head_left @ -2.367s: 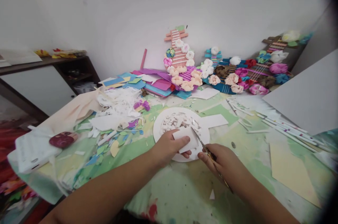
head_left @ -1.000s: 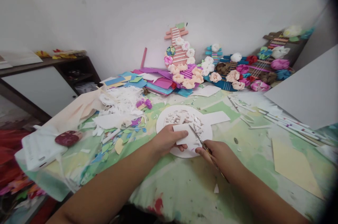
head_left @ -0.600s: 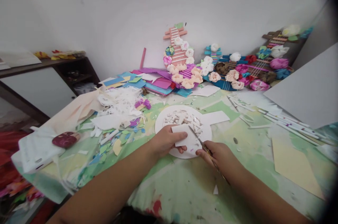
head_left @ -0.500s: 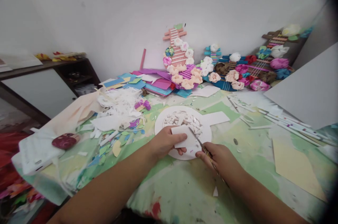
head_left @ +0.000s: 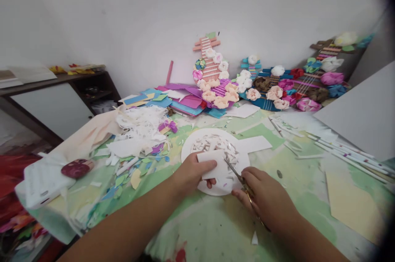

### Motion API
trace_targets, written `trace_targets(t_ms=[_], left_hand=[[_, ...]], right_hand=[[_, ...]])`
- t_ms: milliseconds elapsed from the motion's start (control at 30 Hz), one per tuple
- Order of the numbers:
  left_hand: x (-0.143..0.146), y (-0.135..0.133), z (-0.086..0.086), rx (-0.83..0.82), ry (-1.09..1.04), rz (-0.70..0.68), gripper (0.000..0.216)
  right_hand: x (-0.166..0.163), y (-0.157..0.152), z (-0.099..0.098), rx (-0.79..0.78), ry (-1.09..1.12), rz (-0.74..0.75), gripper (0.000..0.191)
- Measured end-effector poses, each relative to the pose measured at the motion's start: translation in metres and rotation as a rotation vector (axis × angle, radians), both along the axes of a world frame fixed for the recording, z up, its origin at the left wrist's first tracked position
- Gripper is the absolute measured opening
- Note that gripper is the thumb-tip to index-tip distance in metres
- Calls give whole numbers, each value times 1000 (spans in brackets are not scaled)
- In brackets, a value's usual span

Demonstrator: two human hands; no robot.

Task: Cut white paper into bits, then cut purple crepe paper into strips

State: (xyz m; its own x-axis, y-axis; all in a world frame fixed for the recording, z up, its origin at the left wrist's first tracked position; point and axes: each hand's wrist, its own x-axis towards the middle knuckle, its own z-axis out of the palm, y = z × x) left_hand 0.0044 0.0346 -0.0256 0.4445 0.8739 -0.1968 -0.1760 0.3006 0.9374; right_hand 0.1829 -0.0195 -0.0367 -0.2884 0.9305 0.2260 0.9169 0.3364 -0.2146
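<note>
My left hand is closed in a pinch on a small white rectangular piece of card: the thumb lies flat on top of it, and the bent fingers come under it, with some fingertips showing below its lower edge. My right hand is curled around the handles of a pair of slim metal scissors; how the fingers sit in the loops is mostly hidden from me. The scissors point up and to the left, and their tips are at the right edge of the card. I cannot tell whether the blades bite into it.

My left forearm comes from the lower left corner and slants up to the middle, and my right forearm comes from the lower right, so both hands meet near the centre, close but apart. The card is in front of a flat white disc, covering a part of it; I cannot tell if my left hand rests on this disc. Many small white scraps lie on the disc, and a white flat strip extends from its right side.

Under all this is a green and yellow paint-stained table cover. A tiny white triangular scrap lies on it, near my right wrist.
</note>
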Motion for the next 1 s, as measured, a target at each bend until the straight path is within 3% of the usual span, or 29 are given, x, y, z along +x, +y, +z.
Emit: trace_targets(t_ms=[167,233,333,367,433,467,633,767,900,1000], left_hand=[[-13,20,4,57,-106,366,25],[-24,34,9,136,-68,427,37],[-39,63,17,355,136,394,46],[-43,74,20,446,297,396,45],[-48,100,25,600,839,451,44],[-49,112,27,618,942,457,43],[-51,161,27,645,1257,401,33],[-52,175,21,645,1434,362,46],[-51,176,17,685,1542,321,61],[-44,171,22,759,1562,281,61]], right_hand=[[3,-3,-3,10,-32,-7,27],[5,-3,-8,52,29,-9,24],[7,2,-15,174,134,-45,28],[8,4,-17,206,158,-85,30],[12,11,-18,228,172,-208,33],[15,14,-17,220,159,-286,34],[42,22,-6,25,11,-555,33],[57,21,-4,-173,40,-662,38],[61,22,-8,-224,59,-693,48],[64,20,-6,-285,98,-634,60]])
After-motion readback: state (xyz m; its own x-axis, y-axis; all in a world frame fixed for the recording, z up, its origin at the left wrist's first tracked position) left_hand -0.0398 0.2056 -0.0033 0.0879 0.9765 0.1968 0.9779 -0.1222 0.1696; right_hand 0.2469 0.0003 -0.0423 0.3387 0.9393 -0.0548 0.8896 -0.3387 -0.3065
